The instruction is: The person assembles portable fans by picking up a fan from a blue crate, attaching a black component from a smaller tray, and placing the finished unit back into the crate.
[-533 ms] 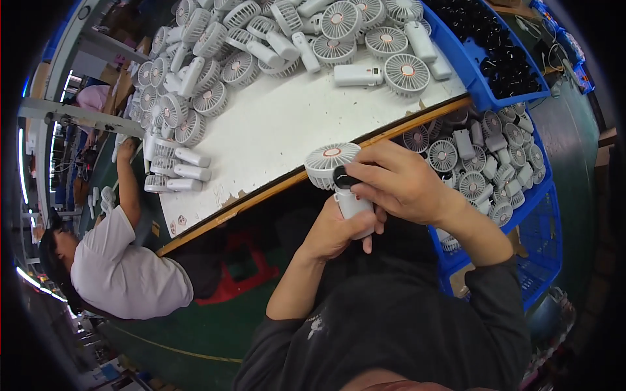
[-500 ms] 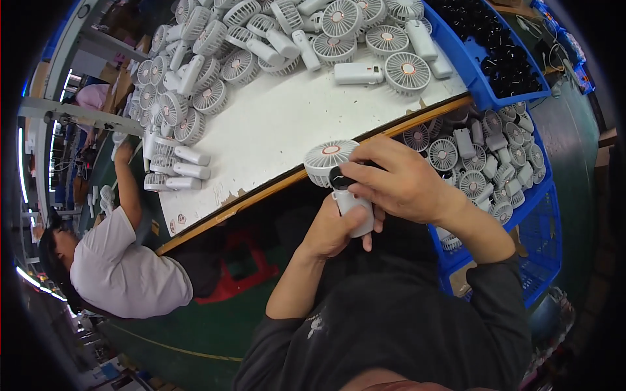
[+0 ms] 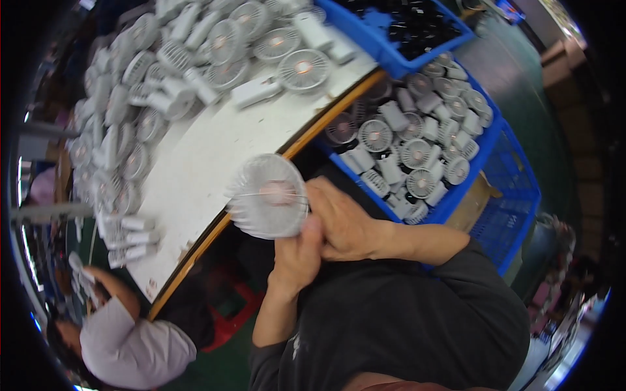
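A white handheld fan is held up in front of me, its round grille facing up and blurred by motion. My left hand is closed around the fan's handle just below the head, with the thumb up along it. Pressed against the same spot, my right hand has its fingers curled round the handle from the right. Both hands cover most of the handle, and the black piece on its neck is hidden. The fan is near the wooden edge of the white table.
Many white fans are heaped across the table's far side. To the right stand a blue bin of black parts and a blue crate of fans. At the lower left a person in a light shirt sits by a red stool.
My view has turned to the right. The fan has tilted so its grille faces me, and my right hand has moved from the black piece at the neck to wrap the handle.
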The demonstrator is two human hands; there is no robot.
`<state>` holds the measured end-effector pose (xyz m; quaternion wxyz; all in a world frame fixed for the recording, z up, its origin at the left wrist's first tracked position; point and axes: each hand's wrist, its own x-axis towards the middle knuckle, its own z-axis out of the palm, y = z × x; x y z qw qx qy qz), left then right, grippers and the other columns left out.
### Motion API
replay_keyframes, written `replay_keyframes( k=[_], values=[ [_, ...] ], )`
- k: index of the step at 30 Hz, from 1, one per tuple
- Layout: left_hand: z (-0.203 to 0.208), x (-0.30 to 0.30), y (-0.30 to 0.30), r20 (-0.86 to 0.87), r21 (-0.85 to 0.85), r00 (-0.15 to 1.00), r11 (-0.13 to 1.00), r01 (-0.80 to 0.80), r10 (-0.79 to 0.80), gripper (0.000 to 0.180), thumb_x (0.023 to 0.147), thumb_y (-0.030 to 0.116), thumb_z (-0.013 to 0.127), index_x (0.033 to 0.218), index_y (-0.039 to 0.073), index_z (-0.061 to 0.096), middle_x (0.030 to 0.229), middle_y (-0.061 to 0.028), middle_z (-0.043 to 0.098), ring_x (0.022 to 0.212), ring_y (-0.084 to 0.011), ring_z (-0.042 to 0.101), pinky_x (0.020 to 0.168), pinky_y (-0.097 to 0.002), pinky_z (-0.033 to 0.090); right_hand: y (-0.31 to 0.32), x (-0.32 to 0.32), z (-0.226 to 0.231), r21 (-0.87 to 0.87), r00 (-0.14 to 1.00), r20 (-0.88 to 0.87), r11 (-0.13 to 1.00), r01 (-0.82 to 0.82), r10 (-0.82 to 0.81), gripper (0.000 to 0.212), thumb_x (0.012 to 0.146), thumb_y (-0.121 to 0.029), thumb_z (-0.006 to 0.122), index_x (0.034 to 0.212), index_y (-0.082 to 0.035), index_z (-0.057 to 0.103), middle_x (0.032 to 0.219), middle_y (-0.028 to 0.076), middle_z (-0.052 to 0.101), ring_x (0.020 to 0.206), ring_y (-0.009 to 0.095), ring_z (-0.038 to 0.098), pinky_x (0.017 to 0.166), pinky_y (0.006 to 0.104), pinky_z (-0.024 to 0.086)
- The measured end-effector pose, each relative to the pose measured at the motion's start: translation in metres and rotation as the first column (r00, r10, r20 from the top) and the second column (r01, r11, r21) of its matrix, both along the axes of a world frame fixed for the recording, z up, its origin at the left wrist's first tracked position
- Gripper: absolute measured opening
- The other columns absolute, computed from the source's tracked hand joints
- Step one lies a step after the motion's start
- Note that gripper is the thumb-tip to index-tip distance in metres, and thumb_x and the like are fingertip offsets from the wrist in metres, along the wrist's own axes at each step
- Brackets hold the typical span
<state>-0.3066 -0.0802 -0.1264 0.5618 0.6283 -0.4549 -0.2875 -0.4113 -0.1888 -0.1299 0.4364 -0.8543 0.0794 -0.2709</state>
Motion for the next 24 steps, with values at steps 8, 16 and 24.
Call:
replay_keyframes(
  k=[8, 16, 24],
  values=[
    [0.0, 0.014, 0.008, -0.119, 0.113, 0.99, 0.99, 0.083, -0.07, 0.079, 0.098, 0.034, 0.059, 0.155, -0.004, 0.02, 0.159, -0.0228, 0.027, 0.147, -0.0348, 0.028, 0.117, -0.044, 0.025, -0.077, -0.138, -0.086, 0.213, 0.716, -0.524, 0.744, 0.634, -0.46, 0.05, 0.081, -0.021, 0.069, 0.124, -0.002, 0.054, 0.094, 0.017, 0.069, 0.089, 0.027, 0.069, 0.079, 0.0398, 0.054],
    [-0.013, 0.012, 0.014, -0.298, 0.112, 0.952, 0.993, -0.038, 0.07, 0.063, 0.1, 0.022, 0.058, 0.151, -0.004, 0.031, 0.152, -0.0213, 0.04, 0.143, -0.0302, 0.037, 0.114, -0.0433, 0.033, -0.223, -0.161, -0.124, -0.341, 0.479, -0.43, 0.629, 0.699, -0.765, 0.046, 0.08, -0.023, 0.069, 0.11, 0.009, 0.054, 0.108, 0.031, 0.059, 0.103, 0.045, 0.06, 0.092, 0.05, 0.047],
    [0.01, 0.066, 0.09, 0.061, 0.052, 0.867, 0.866, -0.497, 0.494, 0.046, 0.1, 0.014, 0.052, 0.139, -0.009, 0.046, 0.142, -0.0218, 0.05, 0.132, -0.0292, 0.049, 0.111, -0.0431, 0.039, -0.173, -0.134, -0.128, -0.232, 0.663, -0.299, 0.727, 0.647, -0.686, 0.035, 0.085, -0.018, 0.068, 0.113, 0.002, 0.063, 0.105, 0.019, 0.065, 0.087, 0.032, 0.067, 0.083, 0.0398, 0.052]
  ],
)
